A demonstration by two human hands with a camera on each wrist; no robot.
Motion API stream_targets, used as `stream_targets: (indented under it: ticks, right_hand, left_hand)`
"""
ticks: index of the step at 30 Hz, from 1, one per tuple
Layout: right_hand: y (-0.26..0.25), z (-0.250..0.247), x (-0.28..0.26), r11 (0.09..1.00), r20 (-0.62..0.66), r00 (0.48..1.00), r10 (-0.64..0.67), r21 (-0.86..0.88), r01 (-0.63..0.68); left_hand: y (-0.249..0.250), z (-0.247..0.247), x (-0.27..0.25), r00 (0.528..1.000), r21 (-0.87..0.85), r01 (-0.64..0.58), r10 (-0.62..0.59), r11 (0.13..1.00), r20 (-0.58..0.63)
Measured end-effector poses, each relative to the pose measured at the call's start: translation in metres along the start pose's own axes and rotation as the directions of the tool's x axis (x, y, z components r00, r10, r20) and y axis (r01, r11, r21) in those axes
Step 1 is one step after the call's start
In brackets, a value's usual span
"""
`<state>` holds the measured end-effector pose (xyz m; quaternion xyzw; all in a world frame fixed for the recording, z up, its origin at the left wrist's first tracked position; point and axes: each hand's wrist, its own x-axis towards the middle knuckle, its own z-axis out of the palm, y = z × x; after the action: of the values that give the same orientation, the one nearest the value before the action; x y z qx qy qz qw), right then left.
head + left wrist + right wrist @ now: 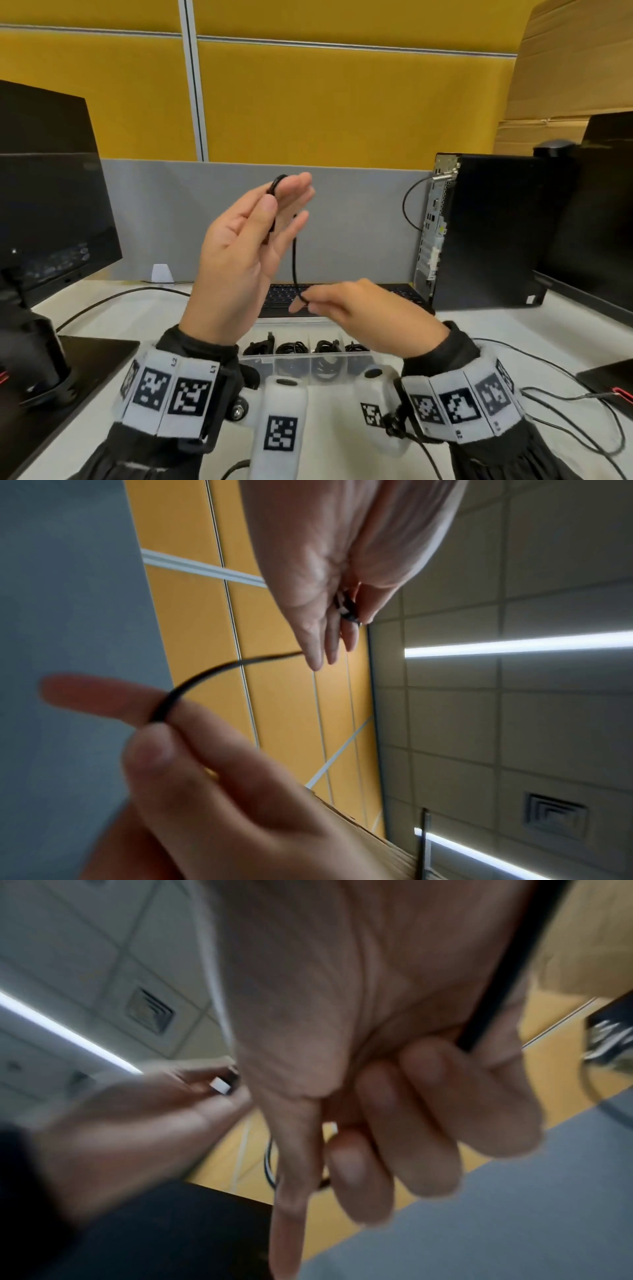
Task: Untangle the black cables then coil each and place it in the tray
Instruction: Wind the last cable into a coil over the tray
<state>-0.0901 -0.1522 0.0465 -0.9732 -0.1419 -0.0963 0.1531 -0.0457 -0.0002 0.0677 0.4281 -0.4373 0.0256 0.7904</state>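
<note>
My left hand [284, 195] is raised with fingers pointing up, and its thumb pins small loops of a black cable [294, 260] against the fingers. From there the cable hangs down to my right hand [313, 302], which pinches it between thumb and forefinger above the tray. The left wrist view shows the loops [349, 610] under the thumb and the right hand's fingers [103, 699] gripping the cable [205, 673]. In the blurred right wrist view the cable [493, 1001] runs across my right hand. The clear compartment tray [260, 363] below holds several coiled black cables.
A black keyboard [284, 294] lies behind the tray. A monitor [51, 205] and its black stand [34, 359] are at the left. A PC tower [486, 233] stands at the right, with thin loose wires [565, 411] on the white desk.
</note>
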Motion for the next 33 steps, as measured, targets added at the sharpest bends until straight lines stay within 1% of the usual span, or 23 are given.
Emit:
stream_targets:
  ticks: [2,3,5,7,8,10,11,12,13,14,15,17,19,21,22,24,25,26,27,29,30,31,33]
  right_hand:
    - [-0.018,-0.004,-0.007,0.998,0.052,0.997,-0.061,-0.015,0.062]
    - [-0.023,-0.006,-0.01,0.995,0.039,0.996,-0.086,-0.039,0.088]
    - [-0.028,-0.017,-0.019,0.99,-0.071,0.99,-0.121,-0.082,0.115]
    - [-0.027,-0.029,-0.027,0.991,-0.277,0.952,-0.127,-0.074,0.11]
    - [-0.024,-0.033,-0.03,0.993,-0.395,0.912,-0.113,-0.084,0.087]
    - [-0.015,-0.035,-0.03,0.99,-0.59,0.803,-0.083,-0.144,-0.003]
    - [-0.01,-0.034,-0.028,0.984,-0.658,0.749,-0.07,-0.168,-0.055]
    - [-0.006,-0.031,-0.025,0.977,-0.701,0.712,-0.043,-0.178,-0.117]
    - [-0.003,-0.028,-0.021,0.961,-0.708,0.707,0.007,-0.191,-0.2]
    - [0.001,-0.023,-0.018,0.927,-0.666,0.742,0.076,-0.226,-0.298]
    - [0.004,-0.018,-0.014,0.889,-0.579,0.803,0.141,-0.282,-0.36]
    - [0.004,-0.007,-0.009,0.903,-0.308,0.933,0.188,-0.319,-0.287]
    - [-0.008,-0.005,-0.009,0.983,-0.043,0.991,0.128,-0.131,-0.132]
    - [-0.018,-0.01,-0.013,0.999,0.059,0.998,0.036,-0.021,-0.034]
    - [-0.019,-0.014,-0.016,1.0,0.034,0.999,0.002,-0.018,-0.002]
    - [-0.018,-0.023,-0.021,0.999,-0.141,0.989,-0.036,-0.042,0.03]
    - [-0.016,-0.025,-0.023,0.998,-0.262,0.964,-0.037,-0.05,0.025]
    - [-0.013,-0.027,-0.023,0.998,-0.384,0.923,-0.035,-0.058,0.014]
    - [-0.011,-0.027,-0.023,0.998,-0.501,0.865,-0.044,-0.065,0.013]
    - [-0.008,-0.025,-0.02,0.997,-0.662,0.746,-0.064,-0.073,0.021]
    - [-0.007,-0.023,-0.018,0.997,-0.691,0.722,-0.046,-0.072,-0.005]
    - [-0.005,-0.021,-0.016,0.996,-0.673,0.739,-0.003,-0.07,-0.059]
    - [0.001,-0.012,-0.011,0.983,-0.513,0.853,0.099,-0.085,-0.164]
  left_hand:
    - [-0.003,-0.011,0.002,0.998,0.154,-0.014,0.024,0.988,-0.061]
    - [-0.005,-0.016,0.003,0.996,0.311,-0.025,0.049,0.95,-0.068]
    - [-0.008,-0.027,0.003,0.997,0.681,-0.053,0.077,0.73,-0.005]
    - [-0.011,-0.031,0.002,0.995,0.875,-0.004,-0.086,0.485,0.052]
    - [-0.011,-0.029,0.001,0.968,0.885,0.064,-0.245,0.461,0.058]
    - [-0.009,-0.019,-0.003,0.83,0.736,0.273,-0.539,0.62,0.146]
    - [-0.006,-0.014,-0.005,0.778,0.594,0.369,-0.587,0.715,0.224]
    - [-0.002,-0.01,-0.006,0.767,0.444,0.425,-0.575,0.789,0.286]
    - [0.002,-0.006,-0.006,0.789,0.307,0.438,-0.525,0.845,0.319]
    - [0.005,-0.003,-0.006,0.83,0.187,0.416,-0.456,0.89,0.32]
    - [0.007,0.0,-0.005,0.878,0.083,0.371,-0.379,0.925,0.291]
    - [0.004,0.002,-0.004,0.958,-0.038,0.255,-0.247,0.966,0.144]
    - [-0.004,-0.001,-0.001,0.987,0.027,0.159,-0.158,0.987,-0.015]
    - [-0.013,-0.008,0.002,0.991,0.272,0.113,-0.088,0.956,-0.104]
    - [-0.018,-0.013,0.003,0.993,0.431,0.096,-0.054,0.897,-0.109]
    - [-0.024,-0.018,0.002,0.999,0.711,0.04,-0.02,0.702,-0.036]
    - [-0.025,-0.017,0.0,0.999,0.79,0.015,-0.035,0.613,0.008]
    - [-0.025,-0.014,-0.001,0.996,0.815,0.005,-0.071,0.58,0.045]
    - [-0.023,-0.008,-0.002,0.988,0.786,0.029,-0.139,0.618,0.072]
    - [-0.015,0.004,-0.005,0.941,0.554,0.207,-0.319,0.806,0.113]
    - [-0.011,0.008,-0.006,0.911,0.417,0.297,-0.385,0.859,0.145]
    - [-0.008,0.01,-0.006,0.897,0.312,0.338,-0.404,0.888,0.179]
    - [-0.009,0.011,-0.007,0.919,0.215,0.293,-0.336,0.932,0.207]
